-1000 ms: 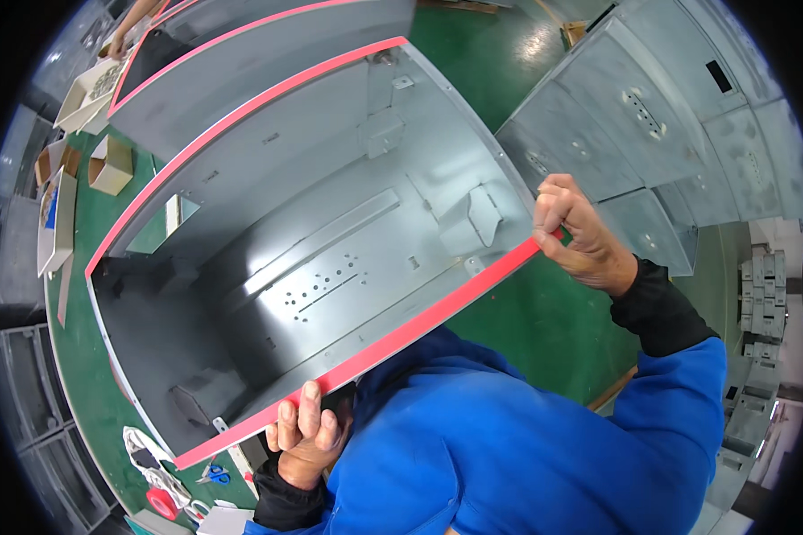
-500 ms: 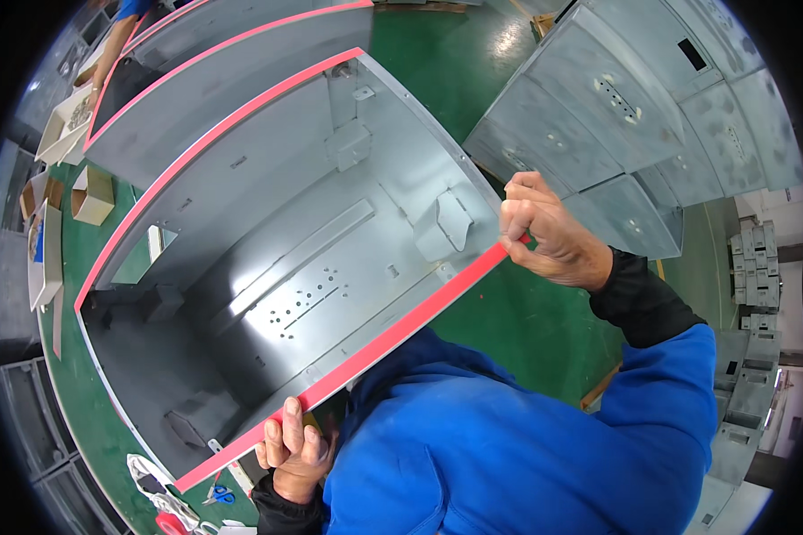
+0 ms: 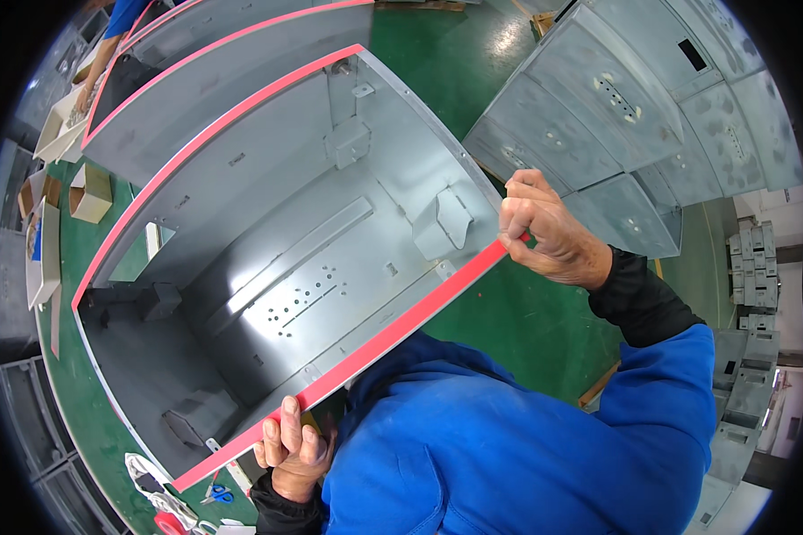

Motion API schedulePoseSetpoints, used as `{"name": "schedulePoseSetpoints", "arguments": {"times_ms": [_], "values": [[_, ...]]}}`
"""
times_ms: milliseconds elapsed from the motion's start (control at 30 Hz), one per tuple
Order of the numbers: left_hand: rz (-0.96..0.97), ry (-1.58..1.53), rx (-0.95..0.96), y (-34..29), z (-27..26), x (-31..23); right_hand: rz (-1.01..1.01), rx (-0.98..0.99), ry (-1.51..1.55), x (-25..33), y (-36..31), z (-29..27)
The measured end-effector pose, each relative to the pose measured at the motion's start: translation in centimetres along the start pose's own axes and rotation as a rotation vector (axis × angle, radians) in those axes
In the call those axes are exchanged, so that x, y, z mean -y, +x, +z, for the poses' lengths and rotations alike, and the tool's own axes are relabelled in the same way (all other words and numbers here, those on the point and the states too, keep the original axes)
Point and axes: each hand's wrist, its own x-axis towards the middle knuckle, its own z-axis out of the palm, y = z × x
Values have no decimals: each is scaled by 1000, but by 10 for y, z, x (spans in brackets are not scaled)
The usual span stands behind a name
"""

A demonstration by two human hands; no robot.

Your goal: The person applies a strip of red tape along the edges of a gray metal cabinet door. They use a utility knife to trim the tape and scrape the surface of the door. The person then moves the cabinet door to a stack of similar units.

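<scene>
A large open grey metal cabinet [image 3: 268, 241] lies in front of me with its hollow side up. Red tape [image 3: 375, 355] runs along its near rim, and more covers the far and left rims. At the near right corner my right hand [image 3: 553, 234] is closed, its thumb and fingers pinching the tape's end. My left hand [image 3: 293, 448] is at the lower part of the near rim, with fingertips against the tape and the other fingers curled. Something yellow shows partly behind those fingers, too hidden to name.
Scissors with blue handles [image 3: 224, 493], a white cloth [image 3: 156, 481] and a red tape roll [image 3: 169, 522] lie at lower left. Small boxes [image 3: 91, 193] stand along the left. Another taped cabinet [image 3: 214, 76] is behind; grey cabinets [image 3: 589, 116] are stacked right. A co-worker's arm [image 3: 107, 58] reaches in at upper left.
Both my hands stay almost where they were on the near rim. The co-worker's hand at upper left has moved down toward the white box.
</scene>
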Motion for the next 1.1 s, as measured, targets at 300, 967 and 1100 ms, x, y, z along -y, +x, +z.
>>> {"name": "schedulePoseSetpoints", "arguments": {"times_ms": [300, 967, 1100], "values": [[10, -24, 43, -2, -1, 1, 2, 3, -15, 2, 2, 1], [201, 70, -112, 93, 38, -65, 293, -581, 175, -43, -63, 41], [145, 120, -160, 134, 65, -119, -40, -571, 58, -9, -48, 46]]}}
